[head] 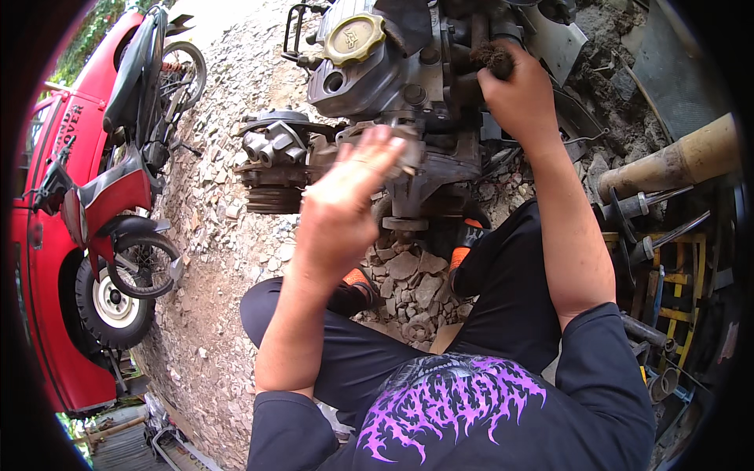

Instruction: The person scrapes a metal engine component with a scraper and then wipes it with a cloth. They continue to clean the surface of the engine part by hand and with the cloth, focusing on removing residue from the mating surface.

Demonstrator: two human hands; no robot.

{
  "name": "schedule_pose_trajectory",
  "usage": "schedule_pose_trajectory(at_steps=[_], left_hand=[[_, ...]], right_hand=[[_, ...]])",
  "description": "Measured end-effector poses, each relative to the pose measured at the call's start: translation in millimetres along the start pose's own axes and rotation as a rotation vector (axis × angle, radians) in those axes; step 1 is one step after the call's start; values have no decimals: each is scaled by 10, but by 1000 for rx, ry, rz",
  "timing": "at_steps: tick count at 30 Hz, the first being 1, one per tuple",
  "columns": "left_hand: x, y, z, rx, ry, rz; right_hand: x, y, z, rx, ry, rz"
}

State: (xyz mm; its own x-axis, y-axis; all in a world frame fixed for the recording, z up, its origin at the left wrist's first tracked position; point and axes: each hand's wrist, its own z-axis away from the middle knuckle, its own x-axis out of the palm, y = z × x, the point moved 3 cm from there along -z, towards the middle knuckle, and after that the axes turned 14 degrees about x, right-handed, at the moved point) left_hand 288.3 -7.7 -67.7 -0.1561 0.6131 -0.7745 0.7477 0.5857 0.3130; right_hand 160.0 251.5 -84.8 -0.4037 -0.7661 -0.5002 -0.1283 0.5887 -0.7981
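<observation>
A car engine [400, 112], dull grey and grimy, stands on stony ground before me, with a yellowish oil filler cap [353, 40] on its valve cover [353, 88]. My left hand [344, 206] is motion-blurred over the engine's near side, fingers stretched forward. A blurred greyish patch shows by its fingertips; whether it is a held thing or an engine part, I cannot tell. My right hand [524, 91] is closed around a dark object with a rough, bristly brown end [496, 59], beside the engine's right side. Left of my left hand are a grey metal housing [277, 141] and a grooved pulley [274, 200].
A red Land Rover [50, 235] and a motorcycle [138, 159] stand at the left on gravel [206, 294]. At the right lie a bamboo pole [671, 156], shock absorbers [639, 206] and a yellow metal rack [677, 282]. My shoes are close to the engine's base.
</observation>
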Motion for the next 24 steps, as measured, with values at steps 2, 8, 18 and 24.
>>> schedule_pose_trajectory(at_steps=[2,8,18,24], left_hand=[[84,107,-51,60,-25,47],[-80,-363,41,-32,45,-84],[1,-252,-22,100,42,-17],[-29,-352,-73,43,50,1]], right_hand=[[3,43,-20,-16,34,8],[-34,27,5,6,1,-34],[11,38,-10,-13,23,-29],[-45,62,-43,-35,13,-43]])
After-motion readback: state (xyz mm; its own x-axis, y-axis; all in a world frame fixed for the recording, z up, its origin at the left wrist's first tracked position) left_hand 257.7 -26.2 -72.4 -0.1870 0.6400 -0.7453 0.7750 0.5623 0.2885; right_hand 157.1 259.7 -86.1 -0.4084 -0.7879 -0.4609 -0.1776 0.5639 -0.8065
